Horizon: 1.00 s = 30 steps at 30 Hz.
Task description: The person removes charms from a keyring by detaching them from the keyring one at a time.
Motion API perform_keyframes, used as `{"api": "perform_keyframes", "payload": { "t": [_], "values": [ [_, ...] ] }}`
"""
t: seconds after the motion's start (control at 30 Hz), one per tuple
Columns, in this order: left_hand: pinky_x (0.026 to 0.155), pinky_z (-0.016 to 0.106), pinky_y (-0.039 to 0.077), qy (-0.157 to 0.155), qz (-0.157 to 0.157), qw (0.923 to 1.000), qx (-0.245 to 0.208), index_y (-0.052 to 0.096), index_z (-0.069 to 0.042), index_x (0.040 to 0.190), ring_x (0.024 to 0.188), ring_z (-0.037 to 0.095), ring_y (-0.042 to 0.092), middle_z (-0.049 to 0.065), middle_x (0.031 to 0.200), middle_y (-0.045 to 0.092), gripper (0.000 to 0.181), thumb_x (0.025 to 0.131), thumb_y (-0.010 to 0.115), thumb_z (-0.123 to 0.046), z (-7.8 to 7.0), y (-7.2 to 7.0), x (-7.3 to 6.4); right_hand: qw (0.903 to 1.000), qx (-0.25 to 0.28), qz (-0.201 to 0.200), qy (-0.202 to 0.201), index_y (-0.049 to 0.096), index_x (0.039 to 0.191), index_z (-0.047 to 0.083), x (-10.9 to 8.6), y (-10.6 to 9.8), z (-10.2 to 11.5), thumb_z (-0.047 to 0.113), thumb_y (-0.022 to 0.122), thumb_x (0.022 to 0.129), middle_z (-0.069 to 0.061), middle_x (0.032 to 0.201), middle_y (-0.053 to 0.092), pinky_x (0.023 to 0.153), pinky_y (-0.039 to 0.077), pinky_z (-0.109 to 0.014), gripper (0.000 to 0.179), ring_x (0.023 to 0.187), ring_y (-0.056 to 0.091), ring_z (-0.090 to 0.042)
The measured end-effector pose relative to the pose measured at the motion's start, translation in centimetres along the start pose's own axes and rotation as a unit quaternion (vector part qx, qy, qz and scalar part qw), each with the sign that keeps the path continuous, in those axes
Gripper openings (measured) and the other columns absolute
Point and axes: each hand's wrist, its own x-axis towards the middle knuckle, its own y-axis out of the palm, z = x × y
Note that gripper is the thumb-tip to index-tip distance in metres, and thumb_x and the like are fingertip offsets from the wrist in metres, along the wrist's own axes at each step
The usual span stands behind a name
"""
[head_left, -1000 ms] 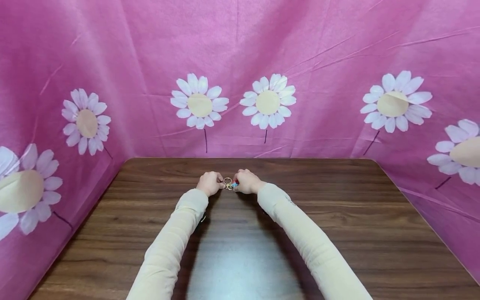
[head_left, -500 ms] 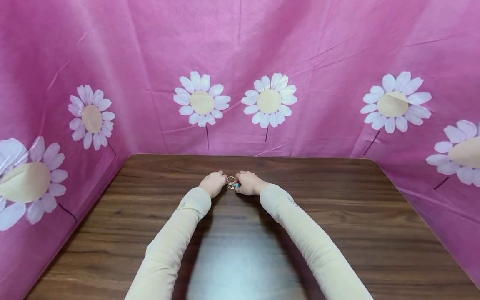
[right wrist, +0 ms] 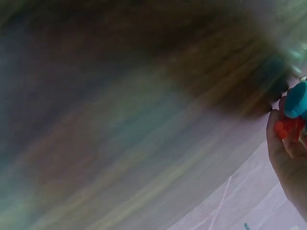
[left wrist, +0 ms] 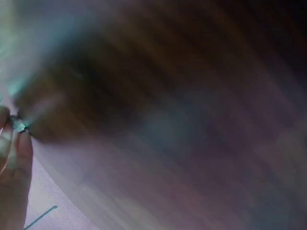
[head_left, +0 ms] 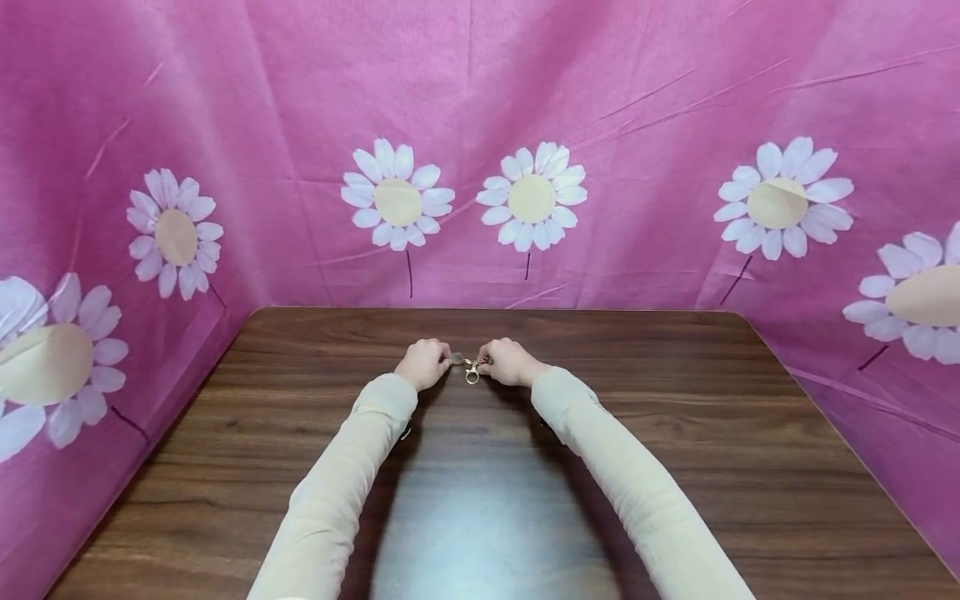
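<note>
A keychain (head_left: pixel 472 375) with gold-coloured metal parts is held between both hands, a little above the far part of the table. My left hand (head_left: pixel 423 364) pinches its left end at a small greyish piece (head_left: pixel 457 359), whose exact kind I cannot tell. A clasp and ring hang down in the middle. With curled fingers, my right hand (head_left: pixel 512 362) grips the charm end. In the right wrist view that charm shows a blue rounded part (right wrist: pixel 296 99) and a red part (right wrist: pixel 288 127). The left wrist view shows a shiny metal bit (left wrist: pixel 19 125) at the left fingertips.
The dark wood-grain table (head_left: pixel 480 483) reflects light near its front. A pink cloth (head_left: pixel 480 75) with large white daisies hangs behind it and along both sides.
The keychain has turned: the gold ring stood upright between the hands, and a ring now hangs below. The hands have moved slightly apart, and the blue part is hidden in the head view.
</note>
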Motion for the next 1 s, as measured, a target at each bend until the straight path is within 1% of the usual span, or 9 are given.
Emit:
{"api": "perform_keyframes", "payload": {
  "t": [0.1, 0.17, 0.27, 0.37, 0.57, 0.67, 0.77, 0.87, 1.0],
  "values": [
    [0.077, 0.040, 0.049, -0.044, 0.016, 0.9962, -0.073, 0.067, -0.012, 0.081, 0.083, 0.025, 0.062, 0.004, 0.084, 0.068, 0.005, 0.083, 0.063, -0.015, -0.3, 0.0, -0.2, 0.9997, 0.019, -0.012, 0.007, 0.069, 0.088, 0.012, -0.6, 0.1, -0.5, 0.021, 0.064, 0.084, 0.000, 0.084, 0.068, 0.076, 0.049, -0.034, 0.010, 0.079, 0.060, -0.017],
    [0.078, 0.038, 0.048, -0.064, 0.017, 0.9898, -0.126, 0.068, -0.011, 0.083, 0.084, 0.022, 0.061, 0.003, 0.086, 0.069, 0.006, 0.083, 0.063, -0.015, -0.4, 0.1, -0.3, 0.9991, 0.035, -0.015, 0.020, 0.070, 0.090, 0.012, -1.0, 0.0, -0.9, 0.021, 0.064, 0.085, -0.001, 0.086, 0.069, 0.076, 0.049, -0.035, 0.012, 0.079, 0.059, -0.017],
    [0.079, 0.033, 0.048, -0.077, 0.000, 0.9783, -0.192, 0.069, -0.009, 0.086, 0.083, 0.019, 0.060, 0.004, 0.088, 0.070, 0.009, 0.084, 0.062, -0.013, -0.6, 0.2, -0.6, 0.9976, 0.054, -0.022, 0.037, 0.071, 0.094, 0.012, -1.6, -0.3, -1.4, 0.021, 0.064, 0.085, -0.002, 0.090, 0.070, 0.076, 0.049, -0.035, 0.014, 0.080, 0.059, -0.016],
    [0.072, 0.029, 0.048, -0.083, -0.023, 0.9667, -0.241, 0.070, -0.007, 0.088, 0.076, 0.015, 0.058, 0.006, 0.087, 0.070, 0.009, 0.084, 0.062, -0.012, -1.0, 0.0, -0.8, 0.9964, 0.067, -0.036, 0.037, 0.071, 0.096, 0.011, -2.1, -1.0, -1.8, 0.020, 0.063, 0.085, -0.002, 0.092, 0.070, 0.075, 0.049, -0.034, 0.016, 0.078, 0.058, -0.015],
    [0.057, 0.021, 0.044, -0.094, -0.041, 0.9521, -0.288, 0.070, -0.005, 0.089, 0.062, 0.013, 0.056, 0.011, 0.075, 0.067, 0.011, 0.084, 0.062, -0.010, -2.2, -1.4, -0.9, 0.9903, 0.110, -0.077, 0.036, 0.072, 0.095, 0.010, -3.2, -2.8, -2.1, 0.019, 0.064, 0.085, -0.004, 0.090, 0.070, 0.073, 0.048, -0.032, 0.016, 0.076, 0.058, -0.014],
    [0.056, 0.019, 0.044, -0.097, -0.047, 0.9471, -0.302, 0.071, -0.005, 0.090, 0.064, 0.015, 0.059, 0.013, 0.076, 0.068, 0.011, 0.084, 0.062, -0.010, -2.9, -2.3, -1.0, 0.9827, 0.154, -0.096, 0.037, 0.071, 0.095, 0.009, -4.0, -3.7, -2.2, 0.018, 0.063, 0.086, -0.007, 0.090, 0.070, 0.072, 0.048, -0.030, 0.015, 0.077, 0.059, -0.019],
    [0.055, 0.020, 0.044, -0.089, -0.048, 0.9424, -0.319, 0.071, -0.004, 0.091, 0.065, 0.015, 0.059, 0.014, 0.076, 0.068, 0.012, 0.084, 0.062, -0.009, -3.8, -3.0, -1.1, 0.9731, 0.192, -0.118, 0.047, 0.071, 0.093, 0.009, -4.9, -4.3, -2.1, 0.017, 0.063, 0.086, -0.009, 0.088, 0.069, 0.067, 0.047, -0.027, 0.014, 0.074, 0.059, -0.021],
    [0.055, 0.020, 0.045, -0.076, -0.032, 0.9360, -0.342, 0.070, -0.003, 0.093, 0.063, 0.014, 0.057, 0.014, 0.073, 0.065, 0.013, 0.084, 0.062, -0.008, -4.6, -3.2, -1.4, 0.9646, 0.214, -0.143, 0.059, 0.071, 0.090, 0.010, -6.0, -4.8, -1.9, 0.017, 0.064, 0.085, -0.008, 0.085, 0.069, 0.062, 0.044, -0.024, 0.011, 0.069, 0.055, -0.017],
    [0.054, 0.020, 0.045, -0.062, 0.001, 0.9277, -0.368, 0.068, -0.001, 0.097, 0.067, 0.026, 0.060, 0.019, 0.077, 0.065, 0.016, 0.083, 0.062, -0.004, -5.7, -3.1, -2.1, 0.9559, 0.230, -0.170, 0.064, 0.070, 0.088, 0.010, -7.3, -5.2, -1.3, 0.015, 0.064, 0.084, -0.005, 0.077, 0.066, 0.058, 0.041, -0.023, 0.009, 0.064, 0.050, -0.012]
  ]
}}
